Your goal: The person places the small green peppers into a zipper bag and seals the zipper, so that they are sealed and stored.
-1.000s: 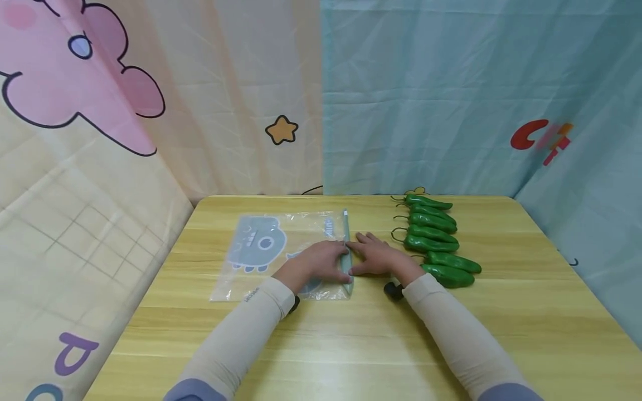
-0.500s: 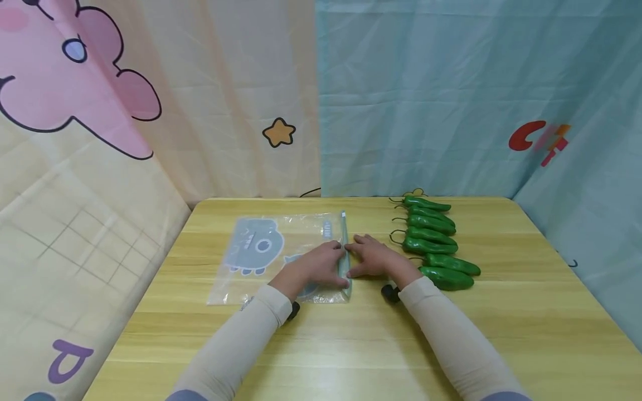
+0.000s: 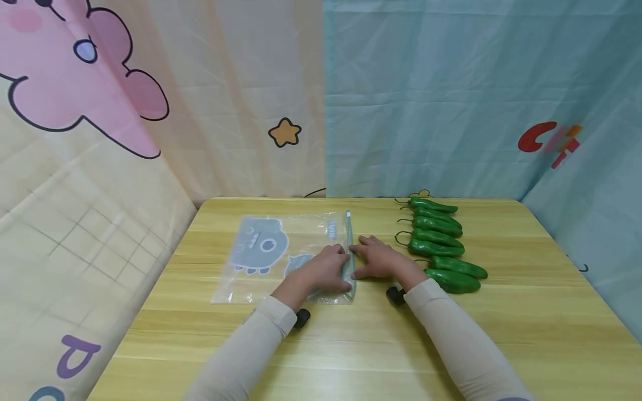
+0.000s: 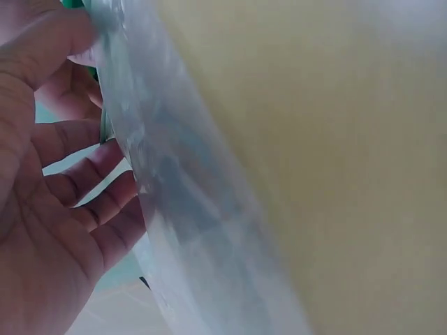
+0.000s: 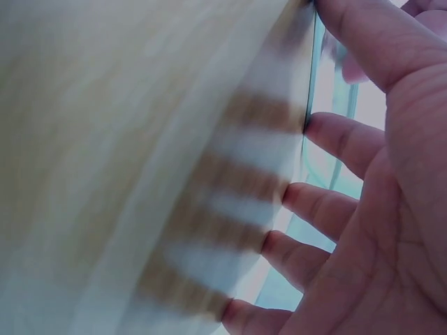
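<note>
A clear plastic zip bag [image 3: 258, 245] printed with grey-blue cartoon figures lies flat on the wooden table, its pale green zip edge [image 3: 349, 231] to the right. My left hand [image 3: 326, 270] rests over the bag's right part, fingertips and thumb at the zip edge. In the left wrist view, that hand's fingers meet the see-through plastic [image 4: 195, 174]. Just across the zip edge is my right hand [image 3: 378, 259], spread with its fingertips down beside the strip. The right wrist view shows the same hand [image 5: 398, 209], fingers apart, fingertips touching the surface.
Several green peppers [image 3: 436, 248] lie in a column at the right, stems leftward, the nearest ones close by the right wrist. A white slider [image 3: 348, 214] sits at the zip's far end. Printed curtains [image 3: 401, 100] stand behind the table [image 3: 321, 356].
</note>
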Available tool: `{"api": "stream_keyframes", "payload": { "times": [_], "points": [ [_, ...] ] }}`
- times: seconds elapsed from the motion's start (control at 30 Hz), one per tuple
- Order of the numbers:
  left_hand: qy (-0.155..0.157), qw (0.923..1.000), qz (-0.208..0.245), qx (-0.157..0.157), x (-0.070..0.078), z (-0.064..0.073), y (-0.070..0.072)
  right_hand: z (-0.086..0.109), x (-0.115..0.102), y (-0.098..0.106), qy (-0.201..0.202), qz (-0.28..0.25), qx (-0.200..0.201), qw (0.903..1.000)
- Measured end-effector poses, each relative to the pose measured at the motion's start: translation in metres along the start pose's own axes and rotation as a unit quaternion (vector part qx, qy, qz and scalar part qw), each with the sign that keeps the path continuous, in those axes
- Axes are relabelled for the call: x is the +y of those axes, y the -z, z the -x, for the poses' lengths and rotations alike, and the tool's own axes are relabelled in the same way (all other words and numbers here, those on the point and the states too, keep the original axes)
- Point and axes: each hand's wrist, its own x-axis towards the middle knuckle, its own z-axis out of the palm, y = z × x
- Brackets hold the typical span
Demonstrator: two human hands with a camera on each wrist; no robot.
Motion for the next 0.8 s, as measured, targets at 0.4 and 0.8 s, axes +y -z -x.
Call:
{"api": "stream_keyframes", "payload": {
  "times": [0.4, 0.8],
  "points": [
    [0.008, 0.9997, 0.022, 0.006, 0.001, 0.004, -0.007, 0.002, -0.001, 0.001, -0.002, -0.006, -0.004, 1.0000],
    [0.016, 0.9962, 0.069, 0.050, 0.006, 0.012, -0.004, 0.001, -0.002, -0.001, -0.010, -0.007, -0.003, 0.9999]
  ]
}}
